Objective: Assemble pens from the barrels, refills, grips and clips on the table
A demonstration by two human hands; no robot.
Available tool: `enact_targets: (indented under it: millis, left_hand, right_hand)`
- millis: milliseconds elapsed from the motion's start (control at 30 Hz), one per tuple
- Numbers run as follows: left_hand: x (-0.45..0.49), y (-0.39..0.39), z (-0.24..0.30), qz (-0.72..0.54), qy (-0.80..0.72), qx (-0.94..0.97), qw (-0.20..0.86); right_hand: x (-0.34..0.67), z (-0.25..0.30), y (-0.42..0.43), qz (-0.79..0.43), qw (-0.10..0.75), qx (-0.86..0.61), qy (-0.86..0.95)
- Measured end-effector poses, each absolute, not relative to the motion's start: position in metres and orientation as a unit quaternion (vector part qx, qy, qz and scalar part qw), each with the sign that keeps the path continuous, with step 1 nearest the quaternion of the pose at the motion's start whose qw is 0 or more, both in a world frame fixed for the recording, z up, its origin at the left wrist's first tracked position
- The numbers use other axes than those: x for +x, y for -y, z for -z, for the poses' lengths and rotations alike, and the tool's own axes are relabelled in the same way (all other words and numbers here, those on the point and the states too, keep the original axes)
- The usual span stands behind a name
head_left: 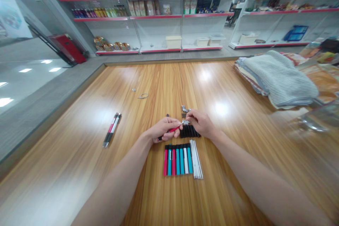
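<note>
Gripping a red pen barrel [173,130], left hand [164,129] meets right hand [201,123], pinching its tip.

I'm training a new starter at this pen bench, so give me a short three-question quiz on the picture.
1. Multiple choice: the pen barrel in the left hand is A red, B teal, C white.
2. True or false: the white refills lie left of the row of coloured barrels.
3. What do the fingers of the right hand pinch?
Key: 1 A. 2 False, they lie at its right. 3 A small pale part at the barrel's tip.
</note>
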State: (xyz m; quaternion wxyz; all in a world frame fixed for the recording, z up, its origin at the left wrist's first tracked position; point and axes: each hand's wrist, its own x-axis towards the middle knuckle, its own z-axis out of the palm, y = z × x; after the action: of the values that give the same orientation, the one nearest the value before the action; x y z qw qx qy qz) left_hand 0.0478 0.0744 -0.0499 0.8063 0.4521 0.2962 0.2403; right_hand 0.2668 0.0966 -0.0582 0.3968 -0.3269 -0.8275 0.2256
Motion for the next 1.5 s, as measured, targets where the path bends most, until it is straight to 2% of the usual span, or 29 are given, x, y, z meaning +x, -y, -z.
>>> enact_targets:
  millis: [433, 800, 1000, 1267, 1500]
  left_hand:
    - [0.049, -0.073, 0.048, -0.253, -0.299, 0.461, 0.796]
    - [0.049, -0.072, 0.047, -0.228, -0.312, 0.473, 0.792]
    - [0.051, -0.073, 0.046, -0.226, -0.313, 0.471, 0.793]
    - [0.052, -0.072, 0.046, -0.228, -0.325, 0.473, 0.787]
    - [0.052, -0.072, 0.046, -0.231, -0.315, 0.472, 0.790]
  right_hand:
    - [0.270, 0.060, -0.100, -0.194, 0.416, -0.344, 0.819]
    - [0.269, 0.062, -0.100, -0.197, 0.393, -0.341, 0.831]
    - [0.281, 0.065, -0.112, -0.142, 0.444, -0.449, 0.762]
    - [0.286, 0.076, -0.119, -0.056, 0.383, -0.476, 0.790]
    - [0.284, 0.076, -0.117, -0.066, 0.363, -0.486, 0.792]
